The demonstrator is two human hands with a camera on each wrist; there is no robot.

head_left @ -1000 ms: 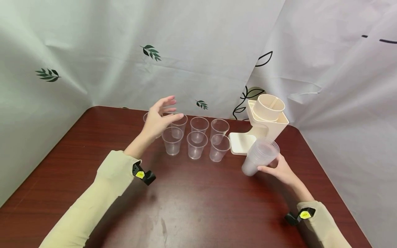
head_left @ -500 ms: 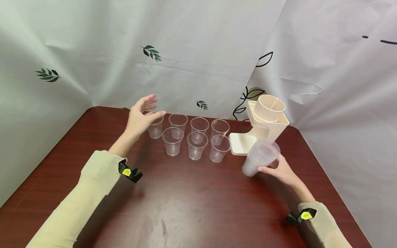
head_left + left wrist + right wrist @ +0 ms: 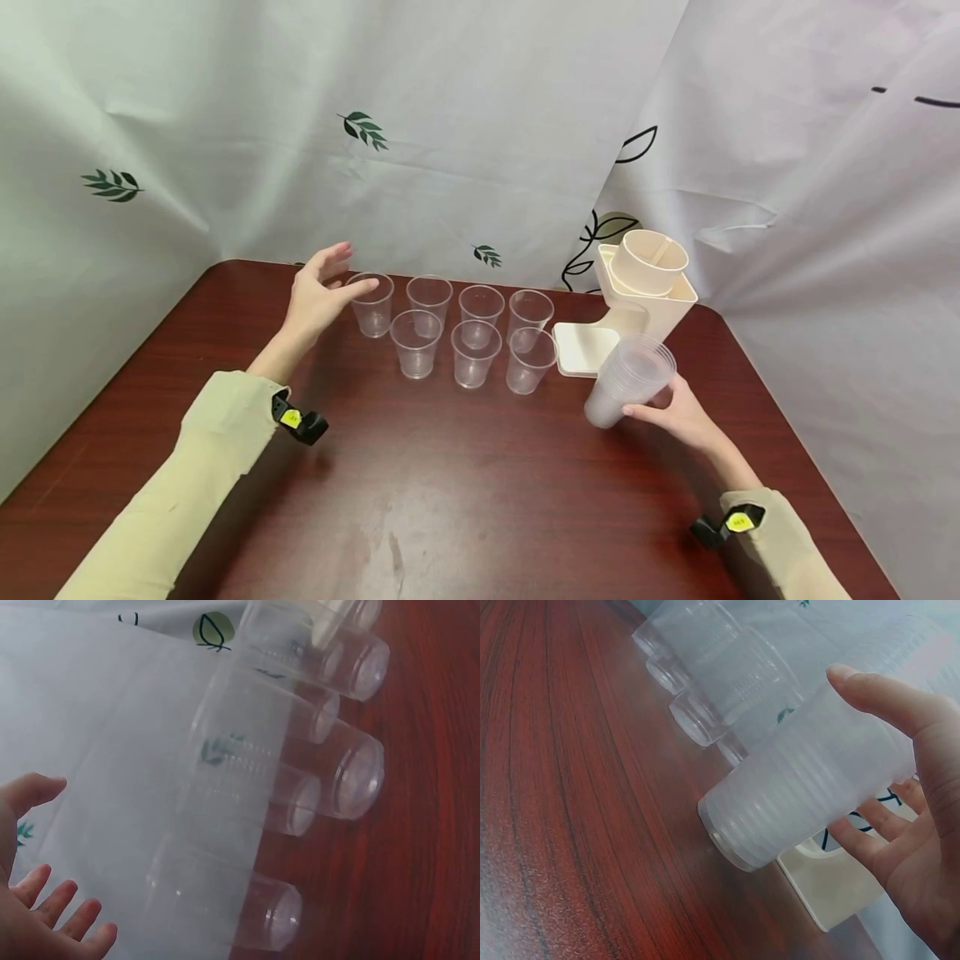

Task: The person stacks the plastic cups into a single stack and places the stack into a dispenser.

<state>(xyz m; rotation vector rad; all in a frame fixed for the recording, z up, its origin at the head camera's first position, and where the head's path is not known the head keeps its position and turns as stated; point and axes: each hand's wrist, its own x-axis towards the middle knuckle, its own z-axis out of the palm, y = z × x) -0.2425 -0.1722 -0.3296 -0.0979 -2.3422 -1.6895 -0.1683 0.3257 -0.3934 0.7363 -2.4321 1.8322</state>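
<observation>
My right hand (image 3: 678, 408) grips a tilted stack of clear plastic cups (image 3: 628, 379) at the right of the table. In the right wrist view, the thumb (image 3: 885, 697) lies on one side of the nested cups and the other fingers on the far side. My left hand (image 3: 311, 304) hovers with fingers spread beside the back-left plastic cup (image 3: 372, 315). Its thumb overlaps that cup's rim in the head view, while the left wrist view shows the fingers (image 3: 82, 919) apart from it and holding nothing. Several single cups stand upright in two rows, including a front-left cup (image 3: 416, 354).
A cream-coloured appliance (image 3: 645, 287) with a round top and a flat base stands at the back right, just behind the stack. Pale patterned sheeting (image 3: 480, 125) hangs along the back of the dark red-brown table (image 3: 480, 475).
My left hand has moved left from above the back row to the outer side of the back-left cup, which shows more fully. The right hand and its cup stack stay nearly still.
</observation>
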